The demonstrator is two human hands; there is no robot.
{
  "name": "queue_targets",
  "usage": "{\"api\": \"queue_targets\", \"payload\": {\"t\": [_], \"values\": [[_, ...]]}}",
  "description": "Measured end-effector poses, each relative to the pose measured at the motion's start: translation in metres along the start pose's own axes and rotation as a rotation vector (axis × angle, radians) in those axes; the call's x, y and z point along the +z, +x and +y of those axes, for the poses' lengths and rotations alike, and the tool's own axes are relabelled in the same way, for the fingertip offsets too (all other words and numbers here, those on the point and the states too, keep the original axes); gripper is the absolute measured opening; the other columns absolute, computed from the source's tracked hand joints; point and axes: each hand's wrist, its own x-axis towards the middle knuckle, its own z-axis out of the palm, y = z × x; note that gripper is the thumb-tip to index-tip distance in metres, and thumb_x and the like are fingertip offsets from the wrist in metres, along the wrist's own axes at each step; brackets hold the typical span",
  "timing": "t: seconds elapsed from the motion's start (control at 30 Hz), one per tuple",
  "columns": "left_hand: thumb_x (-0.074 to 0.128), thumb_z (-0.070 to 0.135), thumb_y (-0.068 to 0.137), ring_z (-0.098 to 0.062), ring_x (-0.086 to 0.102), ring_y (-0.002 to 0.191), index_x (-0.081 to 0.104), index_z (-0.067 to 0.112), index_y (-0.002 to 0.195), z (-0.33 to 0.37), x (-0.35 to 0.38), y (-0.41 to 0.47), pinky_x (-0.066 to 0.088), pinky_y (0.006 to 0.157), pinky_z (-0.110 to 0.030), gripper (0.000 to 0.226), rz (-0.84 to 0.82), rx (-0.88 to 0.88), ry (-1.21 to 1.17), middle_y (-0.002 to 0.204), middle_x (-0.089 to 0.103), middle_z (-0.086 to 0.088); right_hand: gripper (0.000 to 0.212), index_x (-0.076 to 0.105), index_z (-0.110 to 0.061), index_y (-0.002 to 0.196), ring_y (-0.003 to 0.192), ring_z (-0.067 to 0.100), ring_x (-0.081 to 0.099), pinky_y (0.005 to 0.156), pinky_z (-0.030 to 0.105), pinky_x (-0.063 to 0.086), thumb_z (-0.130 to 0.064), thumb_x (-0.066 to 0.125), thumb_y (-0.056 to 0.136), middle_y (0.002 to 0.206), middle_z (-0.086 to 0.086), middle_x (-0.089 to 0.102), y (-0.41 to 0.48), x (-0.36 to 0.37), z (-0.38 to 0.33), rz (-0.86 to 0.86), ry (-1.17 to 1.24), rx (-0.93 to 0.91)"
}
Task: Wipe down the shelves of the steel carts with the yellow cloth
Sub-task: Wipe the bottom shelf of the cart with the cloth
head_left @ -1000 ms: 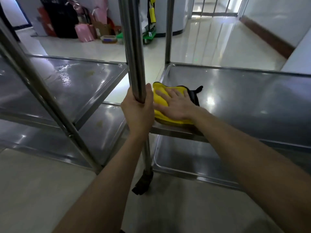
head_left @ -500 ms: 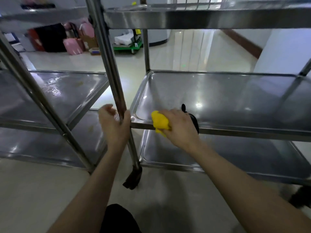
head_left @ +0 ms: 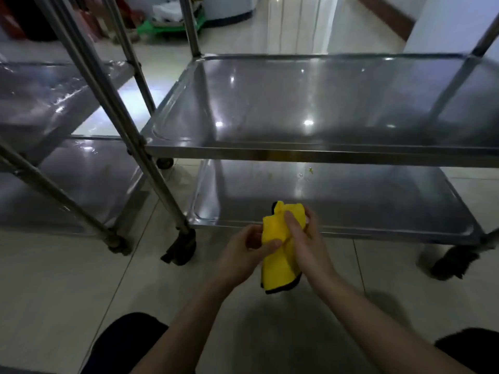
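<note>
The yellow cloth [head_left: 279,255], edged in black, hangs crumpled between both hands above the floor, just in front of the right steel cart's bottom shelf [head_left: 351,201]. My left hand [head_left: 244,255] pinches its left side with the thumb. My right hand [head_left: 305,244] grips its right side with the fingers wrapped over the top. The right cart's middle shelf [head_left: 310,103] lies bare and shiny above. A second steel cart [head_left: 54,103] stands to the left with wet streaks on its shelf.
The carts' posts [head_left: 140,147] and black castor wheels [head_left: 181,247] stand close to my hands on the tiled floor. Small specks [head_left: 310,170] lie on the bottom shelf. A green trolley [head_left: 167,25] and bags sit far back. My dark-clad knees [head_left: 124,344] show at the bottom.
My left hand let go of the cart post and took hold of the cloth. My right hand lifted the cloth off the middle shelf and brought it down in front of the bottom shelf.
</note>
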Motion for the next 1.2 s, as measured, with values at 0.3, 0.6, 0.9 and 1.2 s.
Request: {"api": "queue_targets", "payload": {"t": [0.3,0.6,0.9,1.2], "values": [[0.08,0.04,0.081,-0.023,0.069,0.093,0.068,0.006,0.115,-0.004,0.043,0.047,0.053,0.081,-0.047,0.05,0.031,-0.043,0.194,0.109,0.071,-0.021,0.094,0.018,-0.05,0.167,0.096,0.012,0.074,0.082,0.033,0.06,0.002,0.06,0.101,0.113,-0.013,0.073,0.03,-0.101,0.059,-0.198,-0.347,-0.205],[0.08,0.01,0.094,-0.014,0.056,0.075,0.061,0.018,0.089,0.025,0.081,0.071,0.047,0.071,-0.036,0.021,0.217,0.077,0.47,0.082,0.061,-0.001,0.025,0.071,-0.017,0.12,0.099,0.027,0.064,0.079,0.032,0.051,-0.025,0.073,0.096,0.107,0.005,0.064,0.044,-0.164,0.064,-0.018,-0.681,-0.335],[0.084,0.027,0.096,-0.021,0.076,0.075,0.036,0.017,0.114,0.062,0.047,0.063,0.065,0.056,-0.035,0.052,0.182,0.081,0.714,0.1,0.068,-0.013,0.041,0.057,-0.015,0.121,0.096,0.03,0.064,0.075,0.042,0.05,-0.047,0.071,0.101,0.101,0.002,0.064,0.06,-0.166,0.057,-0.027,-0.422,-0.183],[0.057,0.016,0.109,-0.009,0.052,0.07,0.06,0.016,0.111,0.044,-0.027,0.068,0.038,0.058,-0.023,0.003,0.059,0.229,1.001,0.105,0.063,-0.007,0.075,0.034,-0.012,0.14,0.092,0.021,0.06,0.062,0.032,0.045,-0.015,0.083,0.084,0.105,-0.002,0.053,0.077,-0.076,0.059,-0.015,-0.255,0.064]]}}
